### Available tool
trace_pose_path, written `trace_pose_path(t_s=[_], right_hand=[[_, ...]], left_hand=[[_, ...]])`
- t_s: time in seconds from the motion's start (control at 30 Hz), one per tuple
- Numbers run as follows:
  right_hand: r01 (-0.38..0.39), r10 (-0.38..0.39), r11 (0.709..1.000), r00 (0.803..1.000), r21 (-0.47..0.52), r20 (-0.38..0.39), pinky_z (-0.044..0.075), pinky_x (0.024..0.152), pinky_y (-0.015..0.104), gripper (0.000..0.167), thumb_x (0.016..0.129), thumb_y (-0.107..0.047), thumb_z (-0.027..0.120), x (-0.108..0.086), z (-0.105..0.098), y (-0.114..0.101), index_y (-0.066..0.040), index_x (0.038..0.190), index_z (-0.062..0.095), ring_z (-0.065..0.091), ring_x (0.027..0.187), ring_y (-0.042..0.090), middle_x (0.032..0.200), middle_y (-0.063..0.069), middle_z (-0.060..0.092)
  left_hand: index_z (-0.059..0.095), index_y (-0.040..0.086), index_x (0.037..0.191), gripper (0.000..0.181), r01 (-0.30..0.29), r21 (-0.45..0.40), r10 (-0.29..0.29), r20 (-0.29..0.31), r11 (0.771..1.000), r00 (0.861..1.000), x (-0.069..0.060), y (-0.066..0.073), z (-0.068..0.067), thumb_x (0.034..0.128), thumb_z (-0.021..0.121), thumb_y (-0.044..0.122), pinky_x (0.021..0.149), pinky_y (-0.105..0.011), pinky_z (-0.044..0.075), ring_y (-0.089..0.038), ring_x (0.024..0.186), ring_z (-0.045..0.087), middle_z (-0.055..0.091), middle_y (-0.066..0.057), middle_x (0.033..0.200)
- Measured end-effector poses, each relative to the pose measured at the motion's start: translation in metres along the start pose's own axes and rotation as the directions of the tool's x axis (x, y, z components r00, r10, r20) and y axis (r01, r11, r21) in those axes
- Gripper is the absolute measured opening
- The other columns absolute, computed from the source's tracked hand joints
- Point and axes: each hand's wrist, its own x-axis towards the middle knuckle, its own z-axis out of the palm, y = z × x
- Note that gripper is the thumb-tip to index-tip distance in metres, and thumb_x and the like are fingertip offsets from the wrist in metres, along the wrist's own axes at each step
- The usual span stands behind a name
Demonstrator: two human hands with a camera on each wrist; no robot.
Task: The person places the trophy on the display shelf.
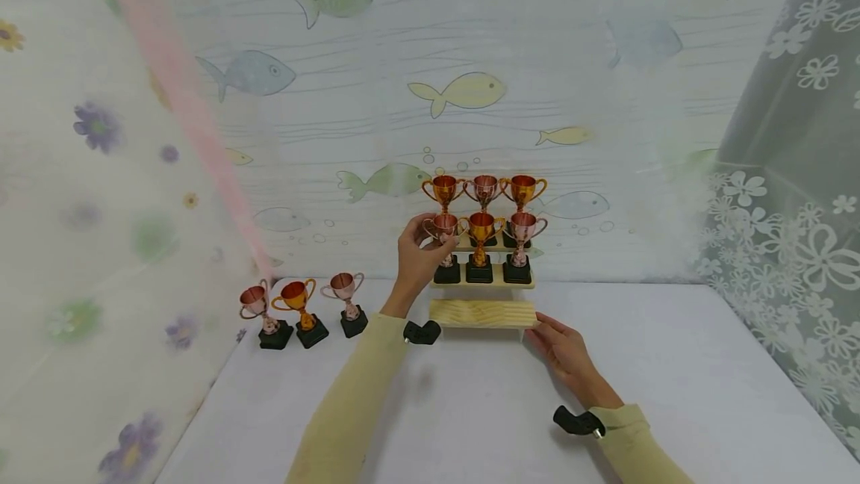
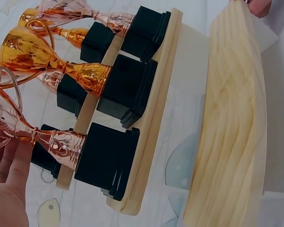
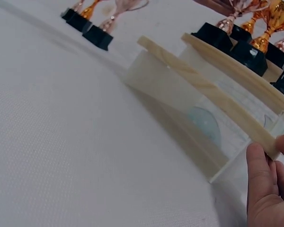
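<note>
A stepped display stand with wooden shelves stands at the back of the white table. On its middle shelf [image 1: 520, 275], a pink-gold trophy cup [image 2: 66, 149] stands at the left end, upright on its black base, and my left hand [image 1: 416, 264] holds it by the cup. Beside it are a gold trophy [image 1: 481, 228] and another pink-gold trophy [image 1: 521, 228]. Three more trophies stand on the top shelf behind. My right hand [image 1: 567, 357] pinches the right end of the bare lowest shelf [image 1: 480, 313], thumb above and fingers below in the right wrist view.
Left of the stand, a pink-gold trophy [image 1: 268, 320], a gold trophy [image 1: 305, 314] and another pink-gold trophy [image 1: 346, 305] stand on the table [image 1: 484, 409]. Fish-patterned cloth [image 1: 322, 133] hangs behind the stand. Flowered sheets border both sides.
</note>
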Motion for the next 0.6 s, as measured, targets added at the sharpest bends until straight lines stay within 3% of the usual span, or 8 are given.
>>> trace_pose_path(t_s=[0.13, 0.27, 0.43, 0.6], right_hand=[[0.004, -0.004, 1.0, 1.0, -0.007, 0.005, 0.052, 0.1, 0.02, 0.057, 0.106, -0.007, 0.051, -0.002, 0.001, -0.001, 0.01, 0.155, 0.027, 0.067, 0.1, 0.0, 0.123, 0.002, 0.061], [0.008, -0.008, 1.0, 1.0, -0.012, 0.007, 0.051, 0.101, 0.021, 0.057, 0.107, -0.007, 0.051, -0.003, 0.002, -0.002, 0.009, 0.155, 0.027, 0.067, 0.1, -0.001, 0.125, 0.003, 0.06], [0.007, -0.007, 1.0, 1.0, -0.009, 0.003, 0.052, 0.1, 0.021, 0.056, 0.107, -0.007, 0.05, -0.002, 0.001, -0.001, 0.01, 0.155, 0.028, 0.067, 0.1, -0.001, 0.119, -0.001, 0.063], [0.004, -0.003, 1.0, 1.0, -0.029, 0.003, 0.051, 0.101, 0.02, 0.056, 0.107, -0.008, 0.049, -0.002, 0.0, -0.001, 0.009, 0.155, 0.027, 0.066, 0.1, -0.002, 0.132, 0.006, 0.058]], left_hand=[[0.039, -0.012, 0.147, 0.072, 0.008, -0.004, -0.008, 0.052, 1.0, 0.999, -0.008, 0.023, -0.005, 0.0866, 0.077, -0.002, 0.109, -0.056, 0.046, -0.045, 0.127, 0.051, 0.047, -0.032, 0.135], [0.032, -0.012, 0.15, 0.076, -0.023, 0.042, 0.021, 0.055, 0.999, 0.998, -0.018, 0.045, -0.012, 0.0877, 0.075, 0.0, 0.114, -0.059, 0.039, -0.049, 0.133, 0.044, 0.042, -0.036, 0.141], [0.037, -0.014, 0.146, 0.067, -0.177, 0.103, 0.173, 0.043, 0.979, 0.984, -0.027, 0.062, -0.03, 0.0894, 0.071, -0.004, 0.113, -0.062, 0.038, -0.051, 0.132, 0.045, 0.046, -0.037, 0.139], [0.045, -0.018, 0.137, 0.055, -0.339, 0.167, 0.339, 0.033, 0.926, 0.94, -0.038, 0.084, -0.061, 0.0869, 0.067, -0.012, 0.109, -0.066, 0.04, -0.05, 0.127, 0.049, 0.051, -0.038, 0.135]])
